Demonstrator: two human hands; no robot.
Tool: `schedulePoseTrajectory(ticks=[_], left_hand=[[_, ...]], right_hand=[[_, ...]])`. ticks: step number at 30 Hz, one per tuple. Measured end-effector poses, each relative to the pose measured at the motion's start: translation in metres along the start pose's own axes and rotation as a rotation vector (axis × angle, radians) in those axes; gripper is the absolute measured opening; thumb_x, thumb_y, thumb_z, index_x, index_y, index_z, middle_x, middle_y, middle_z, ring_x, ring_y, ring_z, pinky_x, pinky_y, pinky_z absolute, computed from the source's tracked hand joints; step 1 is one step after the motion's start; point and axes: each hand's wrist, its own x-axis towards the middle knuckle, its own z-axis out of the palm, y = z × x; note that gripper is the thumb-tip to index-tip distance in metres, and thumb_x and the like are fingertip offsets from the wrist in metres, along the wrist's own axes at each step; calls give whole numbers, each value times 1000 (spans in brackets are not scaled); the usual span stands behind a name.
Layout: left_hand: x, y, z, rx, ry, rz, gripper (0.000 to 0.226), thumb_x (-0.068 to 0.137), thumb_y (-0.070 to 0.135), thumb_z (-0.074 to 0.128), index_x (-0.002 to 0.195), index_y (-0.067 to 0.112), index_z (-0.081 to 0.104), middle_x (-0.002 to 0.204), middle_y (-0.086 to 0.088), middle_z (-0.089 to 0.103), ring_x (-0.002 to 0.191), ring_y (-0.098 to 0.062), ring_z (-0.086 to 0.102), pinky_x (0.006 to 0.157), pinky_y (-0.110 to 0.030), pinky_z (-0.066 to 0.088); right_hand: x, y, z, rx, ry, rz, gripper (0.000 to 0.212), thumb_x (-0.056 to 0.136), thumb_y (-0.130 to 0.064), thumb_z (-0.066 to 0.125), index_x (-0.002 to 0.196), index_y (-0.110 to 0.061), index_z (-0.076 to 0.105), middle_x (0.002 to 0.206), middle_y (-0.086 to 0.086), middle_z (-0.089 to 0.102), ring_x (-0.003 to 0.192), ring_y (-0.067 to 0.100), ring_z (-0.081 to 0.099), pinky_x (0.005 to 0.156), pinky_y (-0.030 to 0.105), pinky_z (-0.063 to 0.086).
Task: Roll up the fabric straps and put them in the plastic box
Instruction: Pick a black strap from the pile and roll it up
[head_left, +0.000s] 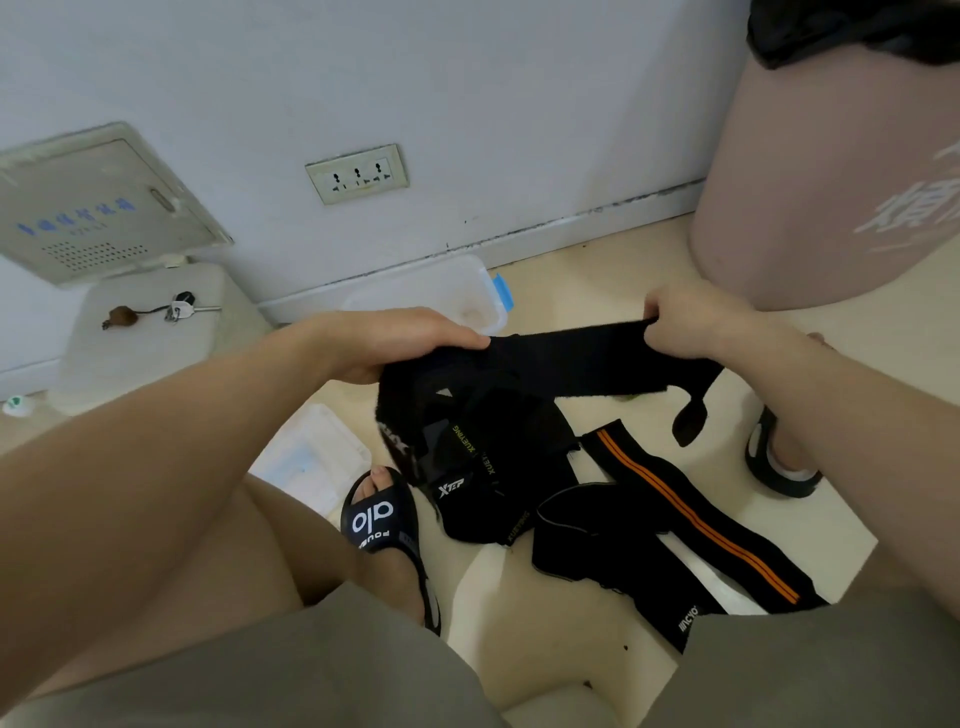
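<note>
- Below my two grips, on the floor near my knees, lies the striped strap (696, 519), black with an orange line, flat and not rolled.
- Beside it, directly under the grips, is a pile of black straps (478, 467) with printed labels, tangled together next to my sandal (384, 519).
- My left hand (384, 343) is curled over one end of the held strap (561, 364); its fingers wrap the fabric from above, and the fingertips are hidden under the cloth.
- My right hand (691, 322) is closed tightly on the other end, pinching the fabric in a fist. The strap hangs stretched between the two grips, above the pile.
- A loose tail (691, 415) drops from the right grip toward the floor.
- Behind the left grip, against the wall, stands the plastic box (467, 291), clear, with a blue clip; it looks open, and I see no rolls inside.
- I judge that rolling has not yet started, since the strap is still full length.
- Risks: the hanging tail may catch on the pile and drag other straps up. The lower part of the held strap seems to touch the pile, so I cannot tell if it is really free.
- If I roll loosely, the roll may open when I release it into the box.
</note>
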Motion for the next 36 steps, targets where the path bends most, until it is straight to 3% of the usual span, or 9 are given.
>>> schedulePoseTrajectory(ticks=[6,10,13,17,19,22,24,29,36], left_hand=[[0,18,15,-203,-102,35,36,104,38,54,115,9,72,110,-6,78,98,-17,75,77,-26,57],[4,25,26,-212,-192,66,37,105,34,54,123,5,68,114,-9,74,100,-18,72,78,-25,59],[5,28,29,-186,-220,105,38,104,33,56,126,4,66,117,-14,73,104,-22,72,89,-30,59],[7,28,26,-135,-211,117,36,104,32,56,123,4,68,121,-16,72,113,-29,70,98,-37,55],[8,26,23,-99,-239,94,37,104,36,55,122,7,70,115,-12,75,107,-24,72,88,-30,57],[10,27,19,-63,-305,35,44,104,43,52,128,10,68,114,-7,76,98,-17,73,75,-24,59],[11,26,19,19,-329,17,39,105,42,51,125,13,69,109,-3,77,95,-16,74,74,-23,59],[18,15,21,262,-360,-3,32,98,36,67,123,17,70,120,-3,75,112,-22,72,106,-41,52],[32,13,18,445,-84,75,27,94,42,71,88,16,64,74,6,66,66,-10,63,63,-22,51]], right_hand=[[-5,-19,21,-94,-423,-182,72,85,-12,68,151,-27,45,150,4,50,129,27,53,104,34,48],[-29,-53,19,858,-542,-383,59,78,5,55,130,-22,60,128,-2,65,116,14,60,92,15,49],[-37,-60,13,1166,-627,-396,43,71,-14,51,111,-9,68,105,5,67,101,18,57,97,32,44],[-30,-57,14,993,-583,-393,43,76,-31,54,103,1,66,97,13,59,95,24,56,102,40,48],[-32,-60,13,949,-524,-385,26,88,-28,59,80,-6,71,80,6,60,77,15,58,75,23,51],[-23,-49,14,837,-366,-325,54,102,-26,59,48,-21,61,52,-11,51,48,3,49,48,12,37],[-16,-39,14,642,-268,-319,50,100,-35,63,53,-18,55,53,-6,46,49,9,44,52,22,36],[-12,-15,16,116,-215,-260,49,101,-43,57,65,-11,51,63,5,48,62,21,48,62,34,37],[-21,-7,15,-49,-385,-112,58,107,-57,31,74,-17,59,81,2,60,86,23,57,78,32,39]])
